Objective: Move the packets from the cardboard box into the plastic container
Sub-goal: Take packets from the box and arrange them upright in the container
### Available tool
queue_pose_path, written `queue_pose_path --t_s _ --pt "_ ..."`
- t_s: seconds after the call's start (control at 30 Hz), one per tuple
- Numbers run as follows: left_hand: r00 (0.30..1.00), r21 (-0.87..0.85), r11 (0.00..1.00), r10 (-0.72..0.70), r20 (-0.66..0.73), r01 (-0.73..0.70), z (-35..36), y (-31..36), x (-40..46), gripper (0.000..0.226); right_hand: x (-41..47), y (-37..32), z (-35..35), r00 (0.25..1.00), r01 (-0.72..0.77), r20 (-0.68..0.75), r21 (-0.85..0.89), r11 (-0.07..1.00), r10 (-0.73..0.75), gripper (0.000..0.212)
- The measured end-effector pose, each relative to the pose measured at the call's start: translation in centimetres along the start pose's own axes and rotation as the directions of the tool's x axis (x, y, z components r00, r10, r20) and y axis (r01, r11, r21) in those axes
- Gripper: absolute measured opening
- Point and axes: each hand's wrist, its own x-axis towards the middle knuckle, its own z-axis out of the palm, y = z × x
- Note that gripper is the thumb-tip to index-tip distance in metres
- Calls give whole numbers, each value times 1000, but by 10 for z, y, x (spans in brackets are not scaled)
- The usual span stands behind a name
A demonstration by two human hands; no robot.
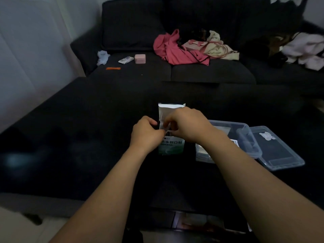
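A dark sofa (210, 74) fills the far side of the room, beyond the dark table (87, 128). On its left seat lie a crumpled white plastic bag (103, 57), a small white packet with blue print (125, 59), a pink box (140, 58) just beside that packet, and an orange strip (113, 68) nearer the front edge. A pink garment (175, 50) and a cream garment (217, 45) are heaped mid-sofa, with pale clothes (305, 51) piled at the right end.

Both hands meet at the open top of a white and green box (171, 146) standing on a dark surface (87, 137). The left hand (146, 133) grips its left side; the right hand (185, 126) curls its fingers (169, 124) into the opening. Just right sits a clear container (245, 135), its lid (278, 149) beside it. A sofa (210, 72) with clothes (177, 50) lies far behind.
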Motion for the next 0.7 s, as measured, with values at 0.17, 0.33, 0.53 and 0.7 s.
queue_pose_path --t_s 0.17,0.33,0.53,0.7 --pt "1000 0 1000 6 -14 -6 0 0 -1 31 0 -2 -5 999 19 29 25 1000 -20 22" --pt "998 -11 1000 27 -56 -28 -2 3 -6 33 -9 19 -40 983 -21 -161 379 925 88 14" --pt "876 -257 893 242 -418 -369 -7 33 -35 5 -43 53 -63 984 -37 -79 782 622 158 13" --pt "941 -443 831 312 -129 -336 14 53 -59 33 -53 66 -60 998 -31 6 899 437 56 27"
